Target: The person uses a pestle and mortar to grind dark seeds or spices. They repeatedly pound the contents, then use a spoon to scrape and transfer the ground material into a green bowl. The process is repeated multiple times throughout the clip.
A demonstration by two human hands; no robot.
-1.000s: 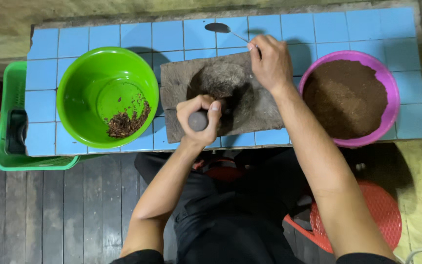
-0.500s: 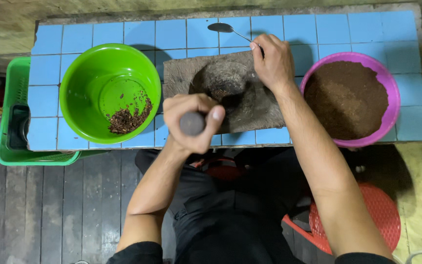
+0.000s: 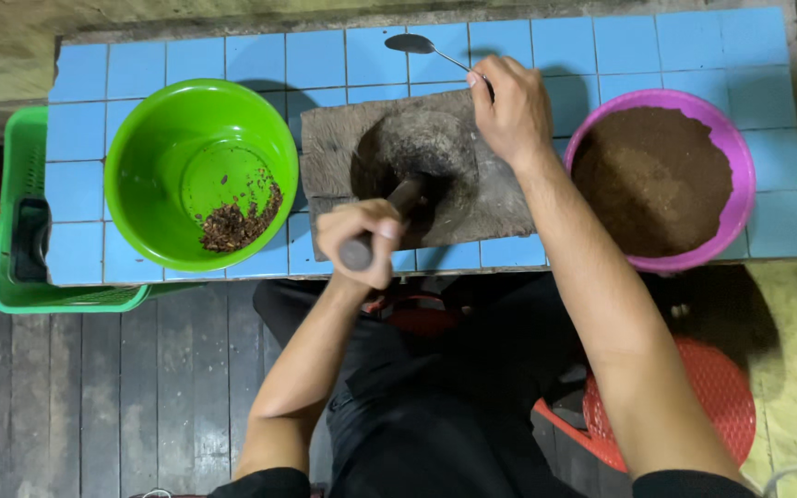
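Observation:
A grey stone mortar (image 3: 426, 152) sits in a rough wooden block (image 3: 334, 152) on a blue tiled table (image 3: 601, 46). My left hand (image 3: 362, 242) is closed around a dark pestle (image 3: 400, 201), whose lower end rests in the mortar bowl. My right hand (image 3: 512, 109) rests on the mortar's far right rim and grips the handle of a metal spoon (image 3: 414, 44), whose bowl lies on the tiles behind the block.
A green bowl (image 3: 140, 166) at left holds a small heap of dark red flakes (image 3: 232, 226). A purple bowl (image 3: 731, 148) at right is full of brown ground powder. A green crate (image 3: 16, 277) hangs off the table's left end. A red stool (image 3: 694, 406) stands by my knees.
My left hand first lifted the pestle toward me, out of the mortar, then brought it back down into the bowl. The right hand kept its place on the rim with the spoon.

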